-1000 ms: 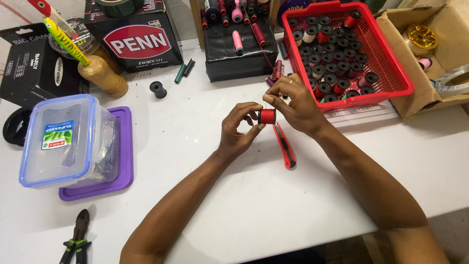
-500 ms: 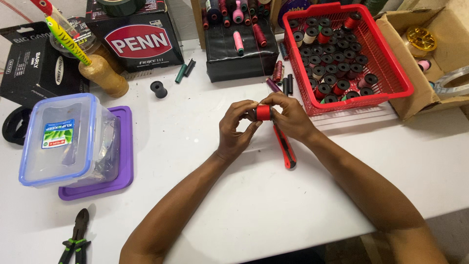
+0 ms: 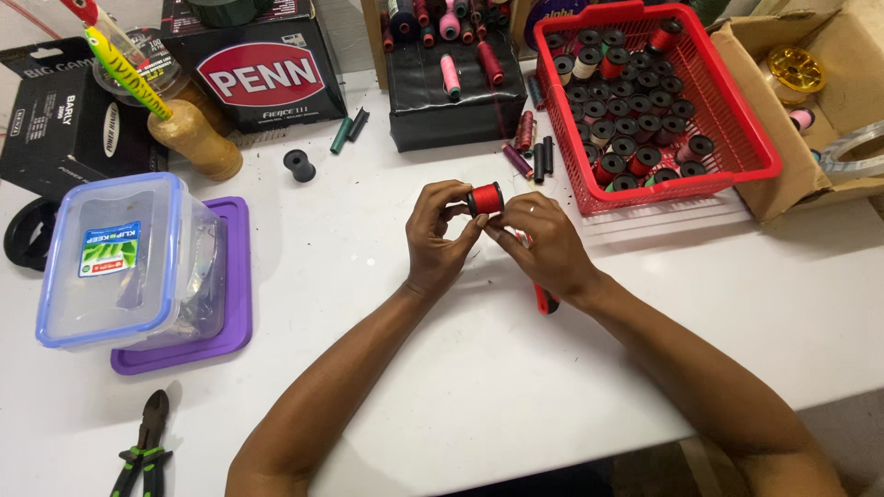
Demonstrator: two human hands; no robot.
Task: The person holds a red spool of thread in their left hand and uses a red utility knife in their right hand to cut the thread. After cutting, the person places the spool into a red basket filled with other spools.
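**Red spool held between both hands above the worktop**

Red spool (image 3: pixel 485 198): you hold it at mid-frame, just above the white worktop (image 3: pixel 460 368), a small reel wound with red thread, its black end facing the camera.

Largest to smallest, as seen:

- Worktop: white, carries everything below.
- Red basket (image 3: pixel 737 129): upper right, well apart from your hands, filled with many small black and red reels.
- Clear storage box (image 3: pixel 129 258): left side, blue rim, resting on a purple lid (image 3: pixel 235 304) that sticks out beneath it.
- Black boxes at the far edge: one with a red oval label (image 3: pixel 267 74), another (image 3: pixel 451 92) with thread reels lying on top.
- Cardboard box (image 3: pixel 810 175): far right, beside the basket.
- Left hand (image 3: pixel 437 235): fingers closed on the spool's left end, thumb and fingertips pinching it.
- Right hand (image 3: pixel 543 244): fingers closed against the spool's right side; thumb tip touches the left hand's thumb just below the reel.
- Cork handle (image 3: pixel 193 138): upper left, tilted, near a yellow-green fishing lure (image 3: pixel 124 69).
- Green-handled pliers (image 3: pixel 143 442): lower left corner, lying flat.
- Red-and-black tool (image 3: pixel 545 299): lies on the worktop under your right hand, mostly hidden.
- Loose black reel (image 3: pixel 298 164): standing alone between the cork handle and the middle black box.
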